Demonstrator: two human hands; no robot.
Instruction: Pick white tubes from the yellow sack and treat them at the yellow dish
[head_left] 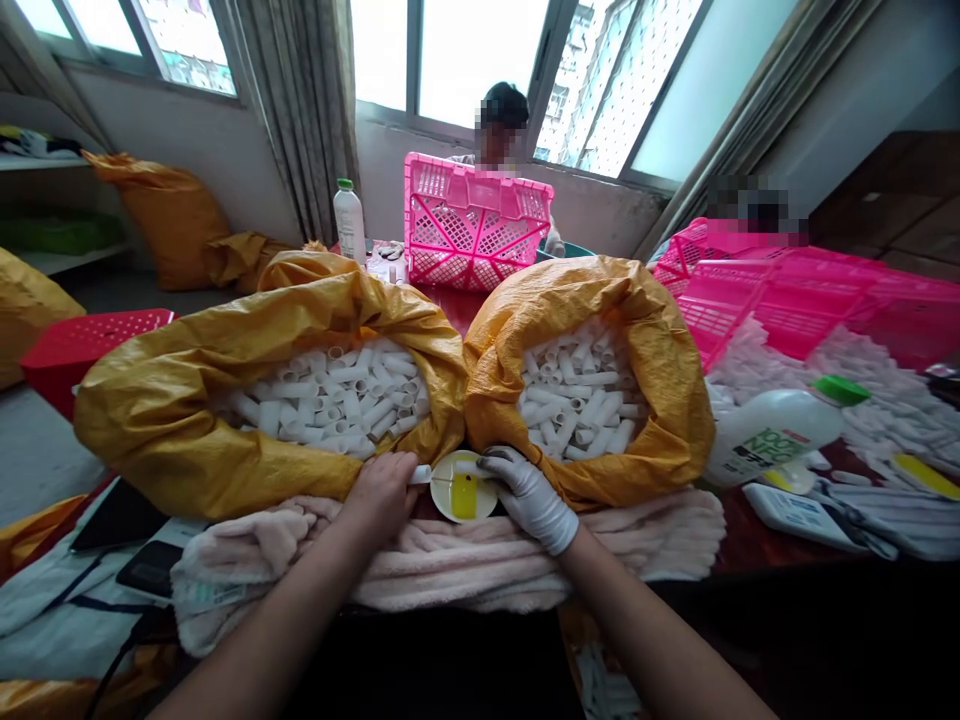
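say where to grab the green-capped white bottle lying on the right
Take the white plastic bottle around its wide body, coming from above with the gloved right hand, the nearer one. It lies on its side, so the fingers can probably wrap over the round body; the green cap is too small a hold.

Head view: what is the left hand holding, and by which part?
The bare left hand grips a short white tube by one end, in its fingertips; the other end sticks out.
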